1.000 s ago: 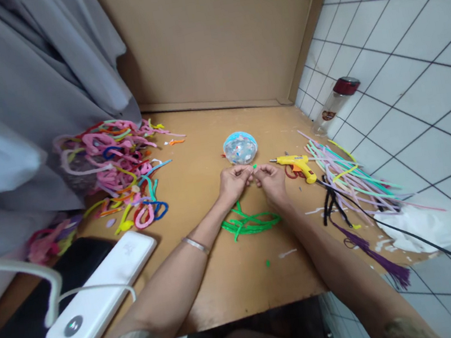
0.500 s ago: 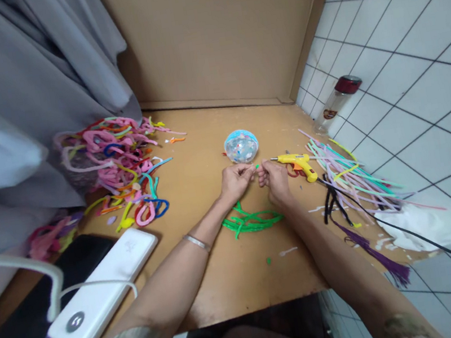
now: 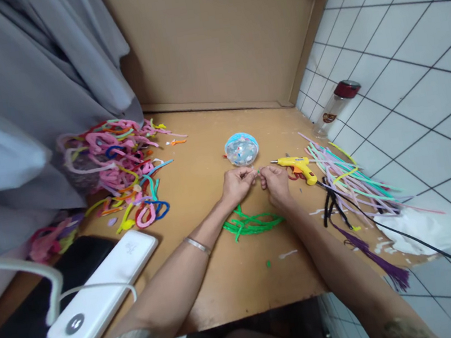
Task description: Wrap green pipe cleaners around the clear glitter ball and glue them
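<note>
My left hand (image 3: 238, 184) and my right hand (image 3: 274, 182) meet fingertip to fingertip over the table, both closed in a pinch. Between them shows a tiny green piece (image 3: 258, 172), like a bit of pipe cleaner, mostly hidden by the fingers. Just beyond the hands sits a round clear bowl with a blue rim (image 3: 242, 149), small bits inside. Several green pipe cleaners (image 3: 254, 225) lie on the table below the wrists. A yellow hot glue gun (image 3: 300, 167) rests right of my right hand, its nozzle pointing left.
Tangled colourful pipe cleaners (image 3: 117, 163) heap at the left, by a grey curtain (image 3: 74, 56). A white power bank (image 3: 103, 291) lies front left. Straight pipe cleaners (image 3: 344, 178), a purple tassel (image 3: 376, 256), the gun's black cord (image 3: 417, 241) and a bottle (image 3: 336, 108) are at right.
Both hands stay pinched together in nearly the same place. Less of the green piece shows between the fingertips now. The view has shifted very slightly.
</note>
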Demonstrator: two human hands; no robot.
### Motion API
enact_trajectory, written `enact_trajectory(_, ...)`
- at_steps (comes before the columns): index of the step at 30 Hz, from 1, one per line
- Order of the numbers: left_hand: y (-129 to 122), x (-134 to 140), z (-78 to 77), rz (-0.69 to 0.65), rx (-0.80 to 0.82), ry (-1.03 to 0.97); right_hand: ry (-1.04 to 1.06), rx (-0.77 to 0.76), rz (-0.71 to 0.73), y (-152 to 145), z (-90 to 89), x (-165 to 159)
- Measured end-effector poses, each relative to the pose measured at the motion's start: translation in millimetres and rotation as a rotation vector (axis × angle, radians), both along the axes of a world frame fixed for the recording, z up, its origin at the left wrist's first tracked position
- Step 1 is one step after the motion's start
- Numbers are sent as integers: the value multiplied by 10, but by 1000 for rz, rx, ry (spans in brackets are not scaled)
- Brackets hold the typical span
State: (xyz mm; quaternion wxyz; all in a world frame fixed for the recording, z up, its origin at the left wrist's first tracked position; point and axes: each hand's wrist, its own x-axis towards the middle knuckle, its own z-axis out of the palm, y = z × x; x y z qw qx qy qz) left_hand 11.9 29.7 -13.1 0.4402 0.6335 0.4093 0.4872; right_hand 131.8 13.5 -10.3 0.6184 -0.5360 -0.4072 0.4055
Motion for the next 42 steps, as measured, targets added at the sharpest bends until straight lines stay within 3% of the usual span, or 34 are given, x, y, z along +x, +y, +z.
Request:
enact_trajectory(10,14,2,3,-56,-232,-291,-135,128,-85,-27,87,-19)
enact_trajectory(16,36,13,-2,-137,-316,-318,-248,220,-99,-49,118,-17)
enact_trajectory(23,8,23,89,-119,-403,-377,-319,227,-91,-73,156,-20)
enact_trajectory(28,0,29,108,-100,-388,-391,-315,224,-89,-53,119,-17)
enact_trajectory(35,34,1,107,-43,-369,-363,-122,127,-13,-1,90,74)
enact_trajectory(42,73,-58,95,-40,-305,-315,-232,108,114,28,173,184)
